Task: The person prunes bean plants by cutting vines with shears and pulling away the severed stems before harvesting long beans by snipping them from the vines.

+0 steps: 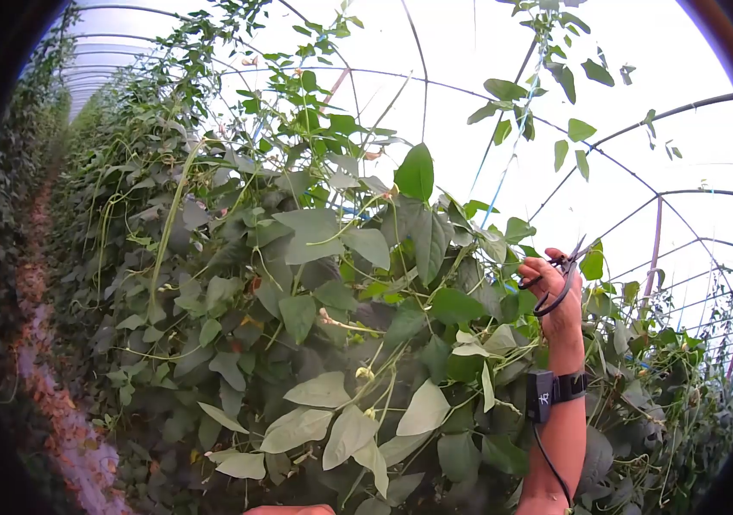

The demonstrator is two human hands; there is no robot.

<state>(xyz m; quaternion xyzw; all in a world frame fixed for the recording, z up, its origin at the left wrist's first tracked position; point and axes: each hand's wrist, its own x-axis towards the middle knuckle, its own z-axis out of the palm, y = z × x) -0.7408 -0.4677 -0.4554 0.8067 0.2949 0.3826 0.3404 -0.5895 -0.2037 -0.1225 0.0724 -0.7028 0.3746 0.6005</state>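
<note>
One white mark [544,398] picked up on my remote view, on the face of the black box [539,414] strapped at the right wrist [565,356]. I make out angled strokes, symbol-like; too small and soft for me to read. No words or numbers legible to me.

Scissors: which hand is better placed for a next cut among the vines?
Likely the right hand: it holds the scissors, raised beside the leaves. The left hand barely shows at the bottom edge.
</note>
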